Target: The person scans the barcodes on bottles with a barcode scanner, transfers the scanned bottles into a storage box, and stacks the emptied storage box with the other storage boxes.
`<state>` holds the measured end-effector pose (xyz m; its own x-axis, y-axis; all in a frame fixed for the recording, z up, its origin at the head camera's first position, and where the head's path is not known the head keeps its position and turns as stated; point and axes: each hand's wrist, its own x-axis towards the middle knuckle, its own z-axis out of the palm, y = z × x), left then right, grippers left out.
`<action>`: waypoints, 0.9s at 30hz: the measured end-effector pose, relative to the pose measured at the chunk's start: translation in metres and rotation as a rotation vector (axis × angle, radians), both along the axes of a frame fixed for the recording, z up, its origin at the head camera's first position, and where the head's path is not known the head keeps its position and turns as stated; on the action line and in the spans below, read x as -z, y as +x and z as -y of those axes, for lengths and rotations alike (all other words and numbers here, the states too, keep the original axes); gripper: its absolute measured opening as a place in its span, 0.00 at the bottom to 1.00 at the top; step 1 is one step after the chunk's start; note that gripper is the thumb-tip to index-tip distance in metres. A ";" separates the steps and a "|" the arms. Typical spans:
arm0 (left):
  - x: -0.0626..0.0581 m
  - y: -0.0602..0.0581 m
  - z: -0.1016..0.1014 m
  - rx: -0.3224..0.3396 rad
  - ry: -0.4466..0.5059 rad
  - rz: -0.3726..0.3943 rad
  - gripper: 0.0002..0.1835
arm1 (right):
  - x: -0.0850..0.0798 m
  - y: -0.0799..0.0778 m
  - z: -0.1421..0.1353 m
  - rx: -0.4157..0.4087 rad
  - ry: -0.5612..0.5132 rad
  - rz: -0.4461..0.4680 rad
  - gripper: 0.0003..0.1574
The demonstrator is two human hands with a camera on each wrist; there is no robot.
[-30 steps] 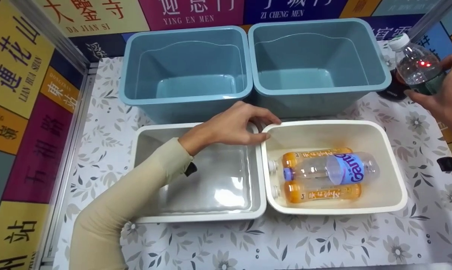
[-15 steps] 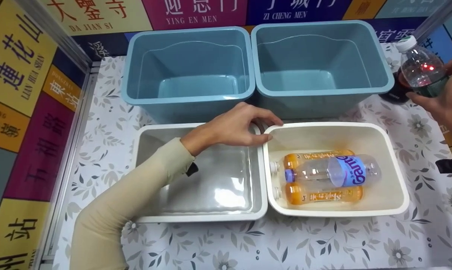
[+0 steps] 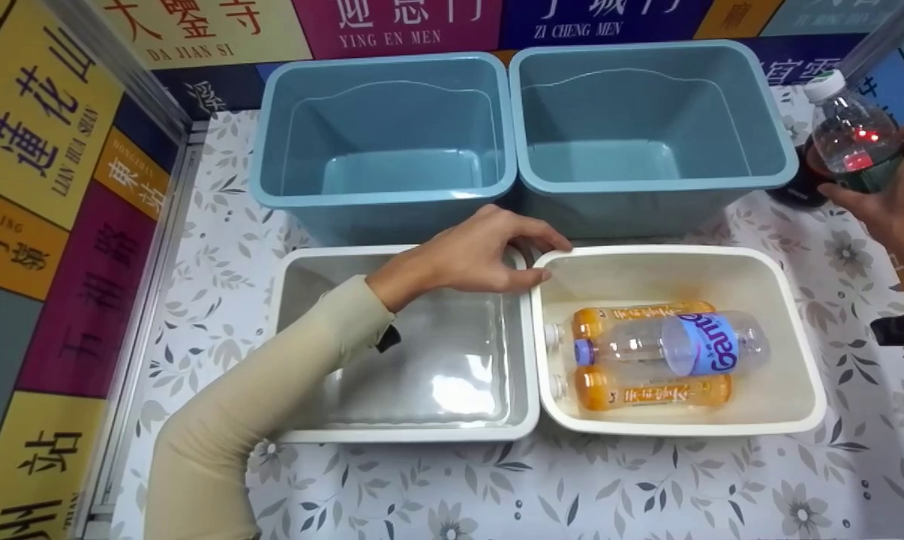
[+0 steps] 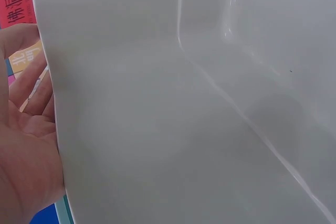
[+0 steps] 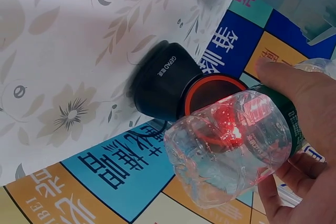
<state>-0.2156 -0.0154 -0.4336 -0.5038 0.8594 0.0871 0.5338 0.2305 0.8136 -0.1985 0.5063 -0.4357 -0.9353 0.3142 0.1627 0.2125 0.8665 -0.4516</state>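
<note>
Panels of coloured lettering form the wall (image 3: 403,26) behind and to the left of a table covered in a leaf-and-flower cloth (image 3: 391,491). Two blue bins stand side by side at the back, the left blue bin (image 3: 388,198) and the right blue bin (image 3: 662,185); in front of them lie the shallower left white bin (image 3: 421,435), greyish inside, and the cream-toned right white bin (image 3: 684,430). The left hand (image 3: 474,253), reaching across the left white bin, has its fingers relaxed and parted from the thumb, the tips resting at the near-left-hand far corner of the right white bin's rim. The right hand (image 3: 898,199) grips a green-labelled bottle (image 5: 226,145), tilted and transparent, beside the right blue bin. Behind this bottle is a black device (image 5: 165,80) with an orange-red ring; red light falls on the plastic, and contact between the two cannot be judged. Inside the right white bin, a blue-labelled bottle (image 3: 632,343) overlaps a far orange bottle (image 3: 639,311) and a near orange bottle (image 3: 654,391), all lying sideways. Smallest are the caps, that of the green-labelled bottle being white (image 3: 825,86).
</note>
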 end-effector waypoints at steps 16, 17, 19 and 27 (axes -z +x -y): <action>-0.001 0.000 -0.001 -0.003 -0.006 0.014 0.22 | -0.013 0.006 0.015 -0.038 0.063 -0.083 0.52; -0.001 0.000 -0.001 -0.003 -0.007 0.015 0.22 | -0.016 0.007 0.017 -0.043 0.068 -0.090 0.52; -0.001 0.000 -0.001 -0.004 -0.008 0.015 0.22 | -0.023 0.008 0.025 -0.047 0.088 -0.097 0.52; -0.001 0.001 0.000 -0.007 -0.015 0.004 0.22 | -0.048 0.011 0.056 -0.110 0.163 -0.137 0.45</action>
